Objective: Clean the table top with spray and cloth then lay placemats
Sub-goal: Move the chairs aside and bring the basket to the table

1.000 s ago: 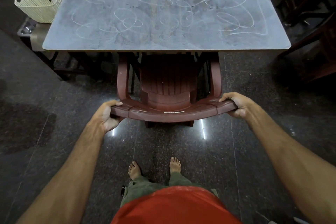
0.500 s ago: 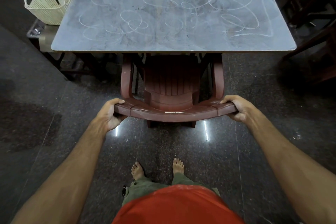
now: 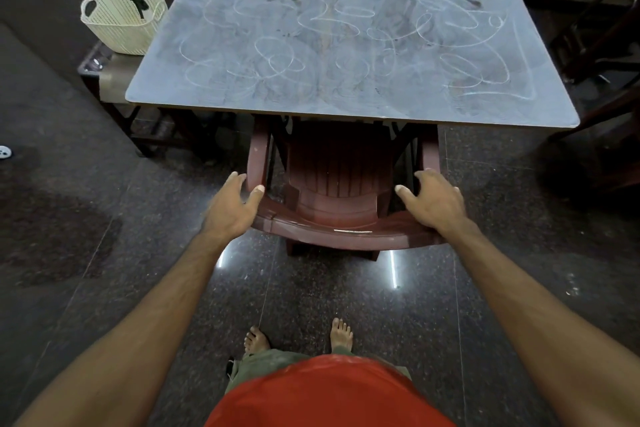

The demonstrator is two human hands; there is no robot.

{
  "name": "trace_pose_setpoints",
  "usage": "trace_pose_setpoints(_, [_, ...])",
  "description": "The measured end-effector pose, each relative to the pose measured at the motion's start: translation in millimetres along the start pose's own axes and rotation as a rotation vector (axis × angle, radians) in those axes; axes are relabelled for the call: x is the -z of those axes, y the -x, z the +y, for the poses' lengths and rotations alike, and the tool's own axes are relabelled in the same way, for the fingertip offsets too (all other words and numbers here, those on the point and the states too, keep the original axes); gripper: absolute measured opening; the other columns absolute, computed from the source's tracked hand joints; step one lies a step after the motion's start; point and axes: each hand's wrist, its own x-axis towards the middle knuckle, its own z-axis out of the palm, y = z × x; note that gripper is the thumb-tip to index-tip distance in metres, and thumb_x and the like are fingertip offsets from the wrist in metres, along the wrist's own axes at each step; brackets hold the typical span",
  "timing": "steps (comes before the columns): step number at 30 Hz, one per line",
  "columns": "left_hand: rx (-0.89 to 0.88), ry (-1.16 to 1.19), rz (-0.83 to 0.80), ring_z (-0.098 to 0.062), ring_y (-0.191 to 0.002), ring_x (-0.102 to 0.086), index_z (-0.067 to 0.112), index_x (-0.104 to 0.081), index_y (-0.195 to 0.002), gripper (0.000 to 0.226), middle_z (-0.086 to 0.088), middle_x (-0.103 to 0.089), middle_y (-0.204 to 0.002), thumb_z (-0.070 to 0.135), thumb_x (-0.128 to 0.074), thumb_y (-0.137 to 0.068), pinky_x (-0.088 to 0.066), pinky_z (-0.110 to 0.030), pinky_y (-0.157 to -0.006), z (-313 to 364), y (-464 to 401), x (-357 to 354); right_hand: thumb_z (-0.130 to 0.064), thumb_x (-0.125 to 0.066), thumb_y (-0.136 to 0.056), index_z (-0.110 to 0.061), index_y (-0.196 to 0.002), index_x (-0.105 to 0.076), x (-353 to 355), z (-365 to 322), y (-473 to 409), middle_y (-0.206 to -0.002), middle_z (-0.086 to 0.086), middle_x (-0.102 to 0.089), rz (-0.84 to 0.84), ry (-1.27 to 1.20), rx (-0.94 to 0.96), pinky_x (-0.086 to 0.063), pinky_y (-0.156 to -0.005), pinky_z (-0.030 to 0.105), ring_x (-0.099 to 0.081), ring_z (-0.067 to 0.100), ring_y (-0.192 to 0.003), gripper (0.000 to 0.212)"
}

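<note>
You are releasing chair [image 3: 341,204]: left hand [image 3: 232,208] and right hand [image 3: 434,201], clenched on backrest a second ago, now spreading fingers, barely touching. Chair sitting tucked under table [image 3: 346,45]. Tabletop lying ahead, chalk-scribbled, stained; cleaning not yet started. Basket [image 3: 121,22] standing beside table; spray, cloth not identifiable.

Both arms reach forward, left hand [image 3: 232,209] and right hand [image 3: 433,201] with fingers loosely spread, gripping nothing.
</note>
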Motion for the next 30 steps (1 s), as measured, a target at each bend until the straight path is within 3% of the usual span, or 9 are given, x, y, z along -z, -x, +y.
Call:
trace_pose_setpoints(2, [-0.062, -0.035, 0.011, -0.027, -0.138, -0.041, 0.004, -0.045, -0.143, 0.049, -0.014, -0.043, -0.151, 0.031, -0.049, -0.103, -0.031, -0.033, -0.108, -2, -4, 5, -0.053, -0.053, -0.094, -0.008, -0.13, -0.054, -8, -31, -1, -0.136, 0.008, -0.054, -0.02, 0.0, 0.063, -0.035, -0.105, 0.052, -0.049, 0.029, -0.129, 0.058])
trace_pose_setpoints(5, [-0.096, -0.105, 0.001, -0.023, -0.15, -0.024, 0.009, -0.033, -0.152, 0.063, -0.008, -0.024, -0.163, 0.043, -0.047, -0.101, -0.023, -0.042, -0.118, -18, -18, 14, -0.052, -0.051, -0.096, -0.005, -0.14, -0.043, -24, -75, -2, -0.145, 0.011, -0.048, -0.043, -0.009, 0.147, -0.031, -0.108, 0.053, -0.043, 0.03, -0.135, 0.065])
trace_pose_setpoints(9, [-0.147, -0.199, 0.049, -0.022, -0.153, -0.013, 0.012, -0.024, -0.156, 0.07, -0.004, -0.013, -0.166, 0.05, -0.043, -0.101, -0.018, -0.047, -0.122, -45, -36, 37, -0.059, -0.045, -0.096, -0.005, -0.15, -0.03, -43, -133, -8, -0.154, 0.01, -0.037, -0.057, -0.029, 0.251, -0.025, -0.115, 0.059, -0.033, 0.03, -0.142, 0.077])
trace_pose_setpoints(15, [-0.273, -0.357, 0.166, -0.022, -0.154, -0.002, 0.014, -0.012, -0.159, 0.073, -0.002, -0.005, -0.167, 0.052, -0.038, -0.101, -0.005, -0.044, -0.123, -85, -62, 105, -0.063, -0.034, -0.098, -0.008, -0.157, -0.015, -55, -230, -18, -0.166, 0.008, -0.012, -0.022, -0.039, 0.377, -0.007, -0.123, 0.051, -0.004, 0.026, -0.153, 0.084])
trace_pose_setpoints(30, [-0.261, -0.42, 0.281, -0.023, -0.154, -0.001, 0.012, -0.005, -0.158, 0.078, -0.005, -0.004, -0.167, 0.055, -0.034, -0.101, -0.003, -0.045, -0.124, -174, -120, 229, -0.069, -0.026, -0.097, -0.011, -0.158, -0.009, -81, -433, -39, -0.167, 0.006, -0.005, 0.028, -0.006, 0.586, -0.002, -0.124, 0.049, 0.001, 0.025, -0.154, 0.085])
